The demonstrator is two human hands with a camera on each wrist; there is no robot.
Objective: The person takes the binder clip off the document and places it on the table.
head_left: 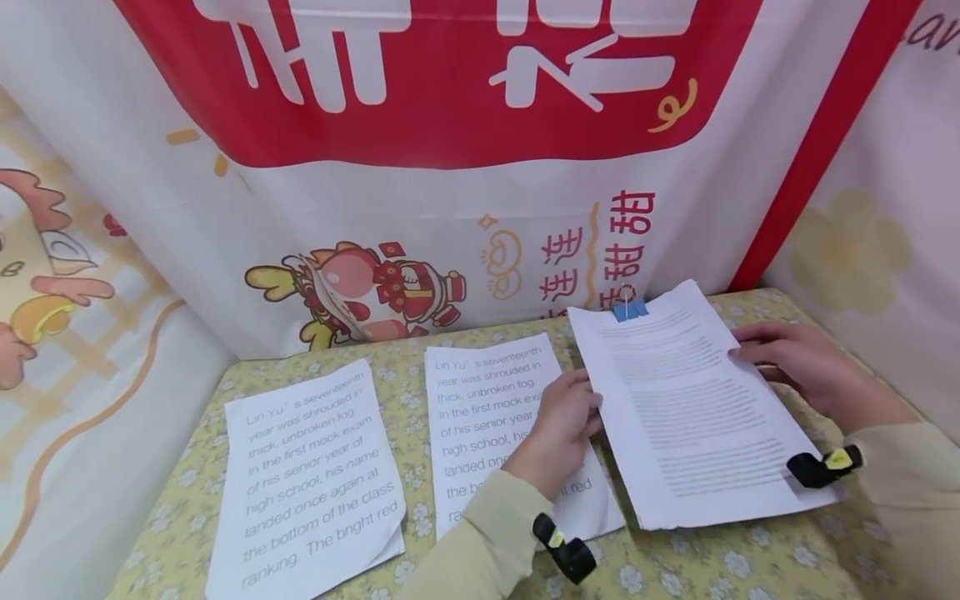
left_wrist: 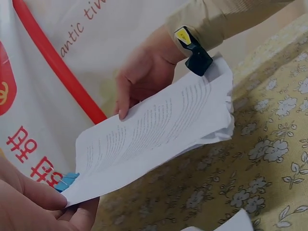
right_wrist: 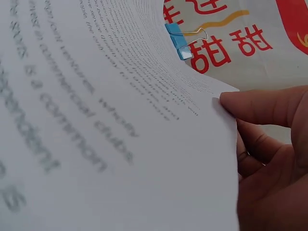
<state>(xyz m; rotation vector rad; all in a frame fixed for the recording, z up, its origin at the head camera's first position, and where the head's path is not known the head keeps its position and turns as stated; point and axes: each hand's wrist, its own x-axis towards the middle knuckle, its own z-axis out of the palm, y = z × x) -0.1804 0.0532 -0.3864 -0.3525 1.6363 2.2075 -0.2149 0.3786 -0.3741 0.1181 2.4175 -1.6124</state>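
Both hands hold a stack of printed sheets raised over the right part of the table. A blue binder clip grips the stack at its top edge, its wire handle upright. The left hand pinches the stack's left edge; in the left wrist view its thumb lies on top near the clip. At the right edge, the right hand pinches the paper, its thumb on the printed face and the fingers behind. The lower edge of the stack fans into several loose sheets in the left wrist view.
Two stacks of large-print pages lie on the flowered tablecloth: the left stack and the middle stack, partly under the left forearm. A printed cloth backdrop rises behind the table. Each wrist wears a black strap.
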